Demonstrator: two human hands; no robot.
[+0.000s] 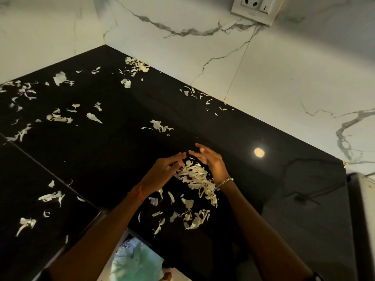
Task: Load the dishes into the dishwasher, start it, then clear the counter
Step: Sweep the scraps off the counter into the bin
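Pale vegetable scraps lie scattered over a glossy black counter [113,138]. A denser pile of scraps [197,178] sits near the front edge, between my two hands. My left hand [164,172] is on the pile's left, fingers spread and curved inward. My right hand [209,161] is on its right, palm facing left, fingers apart, with a beaded bracelet on the wrist. Both hands cup around the pile, fingertips nearly meeting beyond it. Neither hand holds anything that I can see. More loose scraps [186,217] lie just in front of the pile.
White marble walls meet at the far corner; a socket plate [254,8] is mounted high on the right wall. Scattered scraps [58,116] cover the counter's left part. A light reflection [259,152] shines on the counter. Below the front edge is a pale green bag [136,258].
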